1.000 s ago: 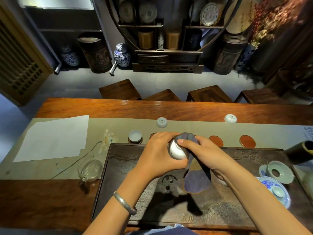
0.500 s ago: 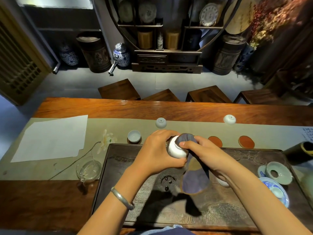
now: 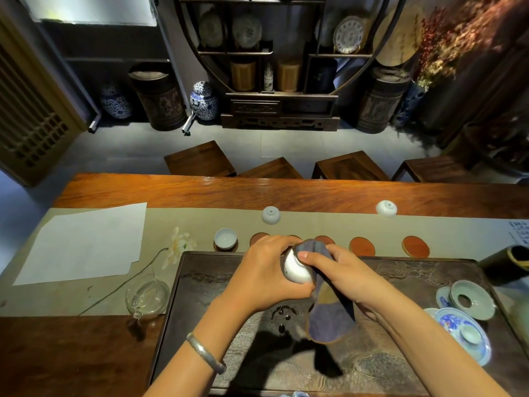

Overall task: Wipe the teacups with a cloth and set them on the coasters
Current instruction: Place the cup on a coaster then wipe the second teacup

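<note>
The left hand (image 3: 264, 275) curls round a white teacup (image 3: 296, 269) held on its side above the far part of the dark carved tea tray (image 3: 217, 285), fingers wrapped over the cup's back. The right hand (image 3: 342, 275) pinches a blue-grey cloth (image 3: 329, 319) against the cup's mouth, thumb on top; the rest of the cloth hangs loose toward the tray.

Just beyond the tray's far edge runs a row of round coasters on the pale runner (image 3: 177, 222). The leftmost carries an upright teacup (image 3: 225, 238); the next ones are partly hidden by the hands, and two red coasters (image 3: 361, 246) (image 3: 415, 246) lie bare to the right — well apart from each other. Two more cups stand upside down farther back, one (image 3: 270, 214) near the middle, one (image 3: 386, 208) to the right, close to the runner's far edge.

A glass pitcher (image 3: 147, 296) sits just beside the tray's left edge, and a blue-and-white lidded bowl (image 3: 461, 333) with a pale green ring-shaped lid rest (image 3: 472, 299) crowds the tray's right end. A sheet of white paper (image 3: 83, 243) covers the counter (image 3: 200, 190) on the left.
</note>
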